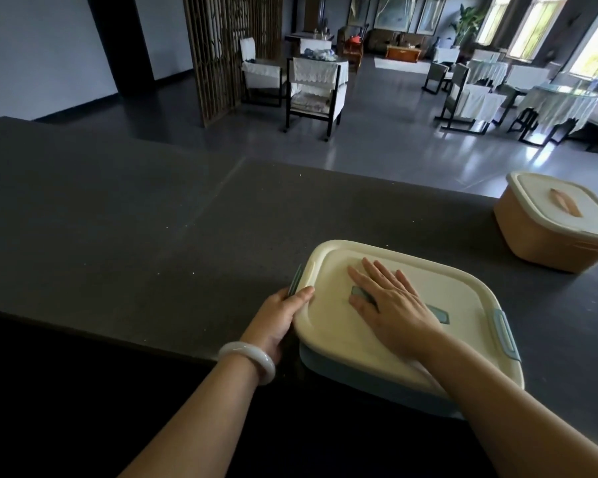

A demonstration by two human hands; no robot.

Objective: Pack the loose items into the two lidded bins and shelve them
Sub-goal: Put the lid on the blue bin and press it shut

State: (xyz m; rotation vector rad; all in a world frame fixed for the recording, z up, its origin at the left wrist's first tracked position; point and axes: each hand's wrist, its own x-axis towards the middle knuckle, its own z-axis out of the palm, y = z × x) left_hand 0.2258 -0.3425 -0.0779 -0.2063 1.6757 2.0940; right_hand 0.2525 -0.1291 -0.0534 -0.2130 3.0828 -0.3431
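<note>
Nearest the left, on the dark grey speckled counter (118, 219), the left hand (280, 315), a white stone bangle (247, 360) on its wrist, curls round the raised blue-green left clip (296, 279), thumb lying on the lid's corner. That cream plastic lid (342, 339) sits on the pale blue rectangular bin (377, 391) at the counter's near edge. The right hand (390, 305) presses flat on the lid's middle, fingers straight and spread, partly covering the blue-green recessed handle (439, 313). The blue right clip (506, 334) lies down against the lid's end. Farther right stands the orange square bin (546, 243), well apart, under its own cream lid.
</note>
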